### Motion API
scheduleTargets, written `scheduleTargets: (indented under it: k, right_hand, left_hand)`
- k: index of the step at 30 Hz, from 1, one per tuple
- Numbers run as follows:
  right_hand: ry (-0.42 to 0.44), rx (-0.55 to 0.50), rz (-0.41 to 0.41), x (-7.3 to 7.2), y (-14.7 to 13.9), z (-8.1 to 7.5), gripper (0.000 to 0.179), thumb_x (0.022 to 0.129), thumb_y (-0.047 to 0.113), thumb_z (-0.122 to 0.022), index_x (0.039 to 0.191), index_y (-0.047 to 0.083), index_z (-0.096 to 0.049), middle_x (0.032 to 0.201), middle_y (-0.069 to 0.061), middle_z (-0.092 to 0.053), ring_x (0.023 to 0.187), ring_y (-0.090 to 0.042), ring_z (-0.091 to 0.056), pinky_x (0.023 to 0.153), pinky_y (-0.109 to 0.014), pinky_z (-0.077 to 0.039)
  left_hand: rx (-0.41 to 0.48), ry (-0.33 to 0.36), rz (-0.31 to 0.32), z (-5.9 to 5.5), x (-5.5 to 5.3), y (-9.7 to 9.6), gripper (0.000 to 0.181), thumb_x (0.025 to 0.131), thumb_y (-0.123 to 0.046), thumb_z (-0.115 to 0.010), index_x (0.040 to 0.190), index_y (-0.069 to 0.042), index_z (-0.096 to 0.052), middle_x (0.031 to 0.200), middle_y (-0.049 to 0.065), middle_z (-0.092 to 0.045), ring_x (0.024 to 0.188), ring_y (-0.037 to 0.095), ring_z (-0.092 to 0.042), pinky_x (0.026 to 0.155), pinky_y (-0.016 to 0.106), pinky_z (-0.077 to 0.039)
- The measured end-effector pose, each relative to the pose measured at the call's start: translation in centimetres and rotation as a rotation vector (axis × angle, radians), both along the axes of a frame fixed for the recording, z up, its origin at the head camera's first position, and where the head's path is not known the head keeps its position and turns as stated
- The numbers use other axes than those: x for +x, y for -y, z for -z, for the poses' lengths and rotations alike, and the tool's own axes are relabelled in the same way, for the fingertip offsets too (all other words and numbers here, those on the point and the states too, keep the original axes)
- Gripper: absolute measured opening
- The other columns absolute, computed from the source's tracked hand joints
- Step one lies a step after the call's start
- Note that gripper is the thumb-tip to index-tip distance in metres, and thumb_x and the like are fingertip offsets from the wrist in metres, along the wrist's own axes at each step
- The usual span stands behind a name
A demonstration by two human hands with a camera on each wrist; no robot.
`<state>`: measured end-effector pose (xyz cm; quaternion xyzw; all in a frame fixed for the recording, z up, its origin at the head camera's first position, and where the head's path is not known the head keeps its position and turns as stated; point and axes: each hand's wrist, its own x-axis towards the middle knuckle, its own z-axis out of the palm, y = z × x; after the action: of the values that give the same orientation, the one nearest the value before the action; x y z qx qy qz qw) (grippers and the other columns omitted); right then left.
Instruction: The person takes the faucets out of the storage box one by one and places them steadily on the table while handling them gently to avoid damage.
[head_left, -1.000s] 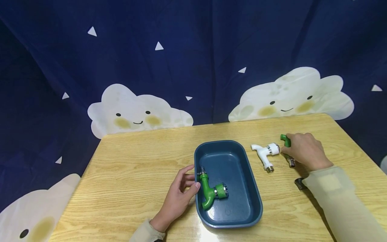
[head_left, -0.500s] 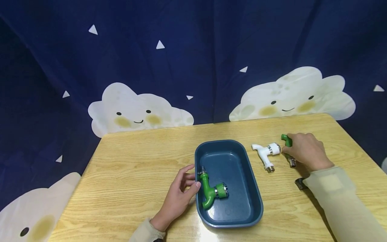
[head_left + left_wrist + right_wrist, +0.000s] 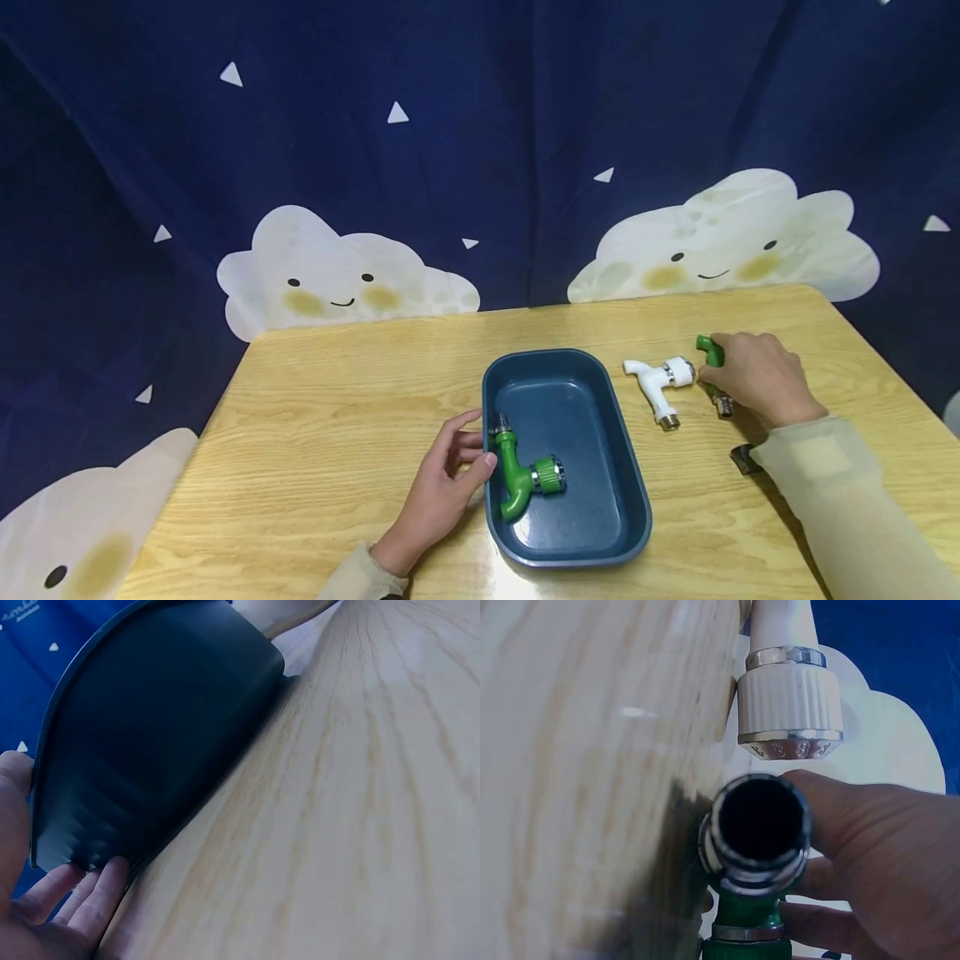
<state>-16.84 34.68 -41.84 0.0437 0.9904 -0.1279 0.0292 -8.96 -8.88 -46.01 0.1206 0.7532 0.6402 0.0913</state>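
A dark blue plastic basin (image 3: 566, 557) stands on the wooden table. My left hand (image 3: 442, 487) holds its left side, thumb at the rim and fingers against the outer wall (image 3: 161, 727). Inside the basin, near that side, lies a green faucet (image 3: 517, 479) with a ribbed knob and metal threaded end. On the right, my right hand (image 3: 761, 375) grips a second green faucet (image 3: 712, 354) from above. The right wrist view looks straight into its threaded metal opening (image 3: 757, 825); the fingers partly hide its body. Just left of it lies a white faucet (image 3: 654, 385), its ribbed knob (image 3: 790, 705) close to my thumb.
The wooden table (image 3: 330, 400) extends left of the basin and ends at a dark blue curtain (image 3: 450, 150) printed with clouds and triangles. A small black piece (image 3: 745, 458) shows beside the right cuff.
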Motion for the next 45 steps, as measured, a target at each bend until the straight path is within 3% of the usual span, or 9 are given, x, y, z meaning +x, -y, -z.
scheduleTargets:
  k: [15,28,31,35,38,45]
  right_hand:
    - [-0.024,-0.006,-0.015,-0.1,0.0,-0.1,0.042,0.091,0.025,-0.074,0.116,-0.007,-0.063,0.071,-0.011,-0.053,0.064,-0.026,-0.047,0.051,-0.034,-0.035]
    - [-0.001,0.004,-0.02,-0.4,0.3,0.0,0.057,0.093,0.033,-0.07,0.128,-0.011,-0.058,0.077,-0.014,-0.058,0.066,-0.027,-0.049,0.051,-0.034,-0.037]
    - [-0.01,0.012,-0.022,-0.3,0.2,-0.1,0.058,0.094,0.034,-0.068,0.131,-0.01,-0.057,0.083,-0.02,-0.061,0.071,-0.032,-0.052,0.054,-0.038,-0.039]
    - [-0.021,0.032,0.002,0.0,0.0,-0.3,0.064,0.095,0.037,-0.063,0.139,-0.009,-0.053,0.108,-0.034,-0.065,0.09,-0.049,-0.057,0.062,-0.052,-0.045]
    - [-0.025,0.042,0.017,0.0,-0.1,-0.5,0.067,0.096,0.037,-0.061,0.142,-0.01,-0.05,0.118,-0.037,-0.063,0.099,-0.054,-0.057,0.066,-0.06,-0.046]
    - [-0.005,0.034,0.022,0.1,-0.2,-1.1,0.067,0.098,0.04,-0.061,0.142,-0.009,-0.05,0.118,-0.038,-0.063,0.095,-0.052,-0.06,0.064,-0.058,-0.047]
  left_hand:
    - [0.001,-0.012,0.0,-0.2,0.0,0.1,0.057,0.099,-0.014,-0.069,0.151,-0.022,-0.046,0.135,0.018,-0.066,0.105,0.01,-0.068,0.09,0.024,-0.057]
    - [-0.005,-0.021,-0.015,0.2,0.0,0.3,0.057,0.099,-0.013,-0.069,0.151,-0.021,-0.048,0.132,0.018,-0.067,0.104,0.011,-0.068,0.089,0.024,-0.058]
    - [-0.004,-0.015,-0.019,0.3,0.0,0.2,0.057,0.099,-0.013,-0.069,0.15,-0.022,-0.048,0.132,0.018,-0.068,0.104,0.012,-0.068,0.089,0.024,-0.058]
    - [0.008,-0.007,-0.011,0.3,0.0,0.1,0.057,0.098,-0.013,-0.07,0.15,-0.023,-0.048,0.132,0.017,-0.067,0.105,0.013,-0.068,0.09,0.024,-0.058]
    - [0.015,-0.012,-0.004,0.3,0.0,0.1,0.058,0.098,-0.013,-0.069,0.151,-0.022,-0.047,0.133,0.019,-0.067,0.105,0.013,-0.068,0.09,0.024,-0.058]
    - [0.019,-0.019,0.003,0.2,0.0,0.2,0.058,0.099,-0.012,-0.069,0.151,-0.023,-0.046,0.132,0.019,-0.067,0.104,0.012,-0.068,0.089,0.024,-0.058]
